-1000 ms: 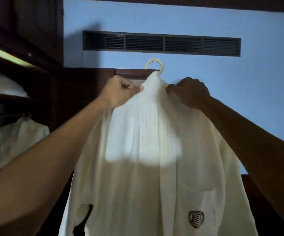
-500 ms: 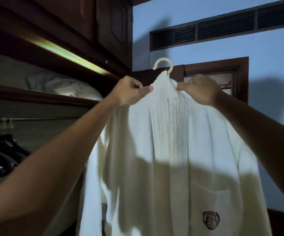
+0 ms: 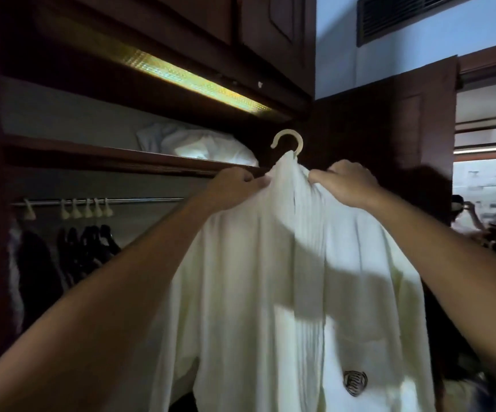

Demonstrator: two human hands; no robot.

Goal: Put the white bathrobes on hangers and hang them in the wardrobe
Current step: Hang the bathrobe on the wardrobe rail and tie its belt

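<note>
- Both hands pinch the robe's shoulders: left hand [image 3: 234,188] and right hand [image 3: 346,185] each gripping the white bathrobe [image 3: 285,278] just below the hanger hook [image 3: 287,142].
- Robe is already on its hanger; hooking it on the rail [image 3: 139,200], below and left of the hook, remains.
- Along the rail hang other hangers [image 3: 86,208]; the shelf edge [image 3: 121,157] sits between hook and rail, so I judge I must dip under it.

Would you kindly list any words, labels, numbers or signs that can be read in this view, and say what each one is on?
No readable text anywhere in the view.
The bathrobe carries a dark embroidered crest on its chest pocket: striped emblem only, any lettering too small and blurred to read.
The hanger hook shows no marking.
</note>
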